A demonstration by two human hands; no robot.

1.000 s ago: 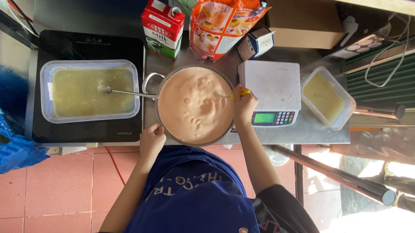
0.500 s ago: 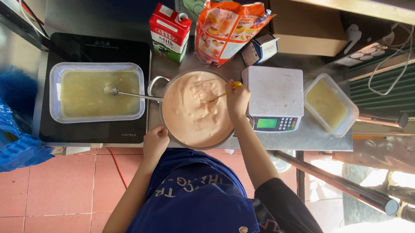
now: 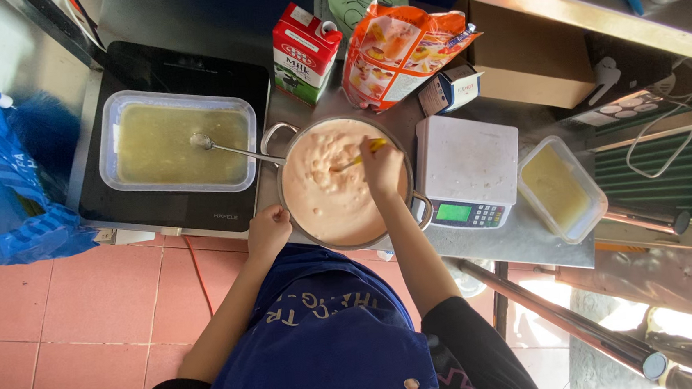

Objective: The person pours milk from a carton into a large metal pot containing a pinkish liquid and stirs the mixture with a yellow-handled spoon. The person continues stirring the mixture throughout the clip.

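Plastic tub (image 3: 180,142) of yellowish liquid sits on a black cooktop (image 3: 168,208) at the bench's left. Left hand (image 3: 267,231), fingers curled, grips the metal pot's (image 3: 343,182) near rim. Right hand (image 3: 382,165) fingers clasp a yellow-handled utensil (image 3: 357,157) in pinkish batter. White scale (image 3: 467,168) stands just right.

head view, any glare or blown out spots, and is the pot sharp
Head view: daylight blows out the floor at the lower right, and the steel pole there glints. The pot of pale mix is sharp and evenly lit, as are the right hand and left hand. Straight edges bow slightly toward the frame's corners.
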